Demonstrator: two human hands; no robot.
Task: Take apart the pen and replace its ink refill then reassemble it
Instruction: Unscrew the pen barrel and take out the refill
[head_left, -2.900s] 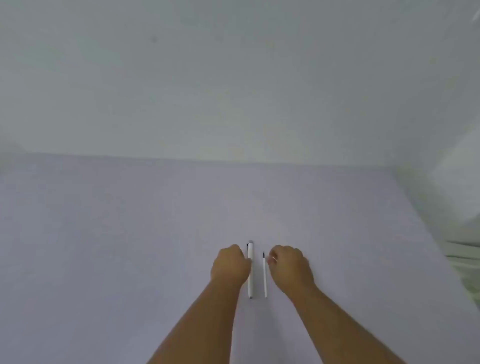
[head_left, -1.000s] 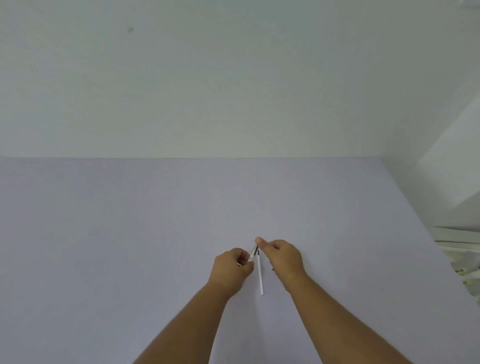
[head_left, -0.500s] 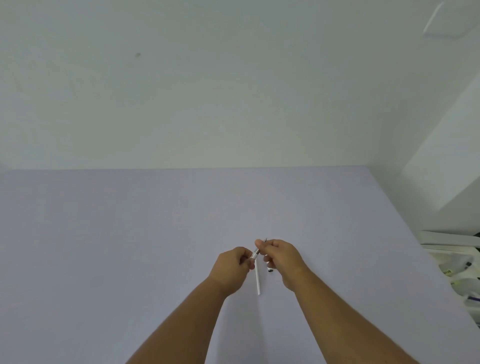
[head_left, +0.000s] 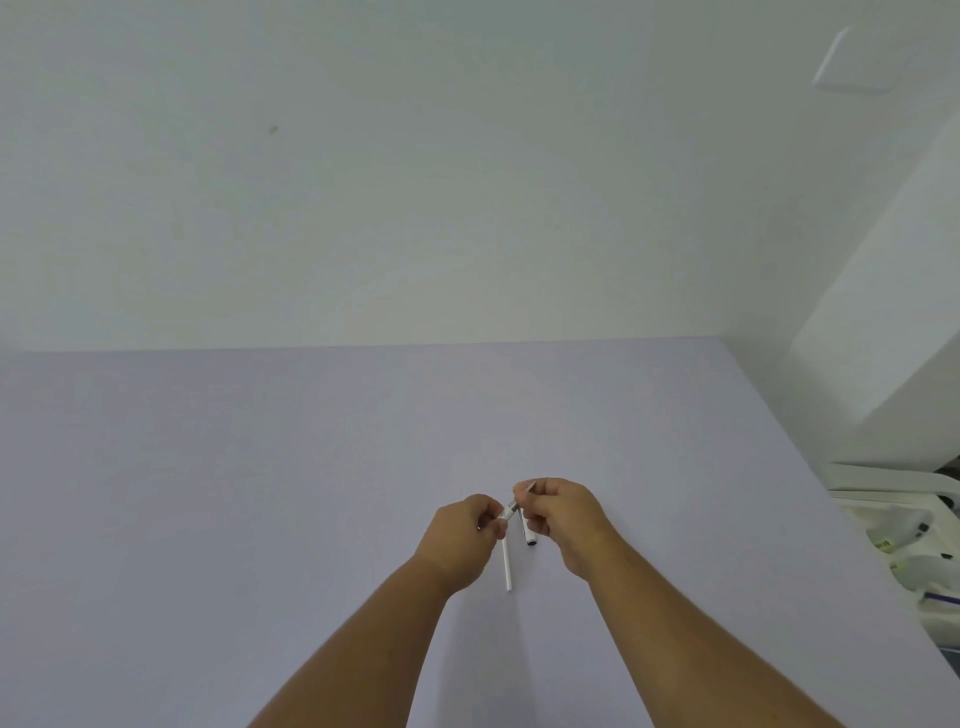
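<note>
Matt lilac tabletop (head_left: 260, 493) — smooth

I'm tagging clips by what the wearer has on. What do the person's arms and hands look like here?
Both forearms are bare as far as the frame shows, with no sleeves in view. The left hand and right hand wear no gloves, and no watch, bracelet or ring is visible.

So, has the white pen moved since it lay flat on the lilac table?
Yes: the white pen is up off the lilac table, tilted between the left hand and right hand, above the thin white stick lying there.
</note>
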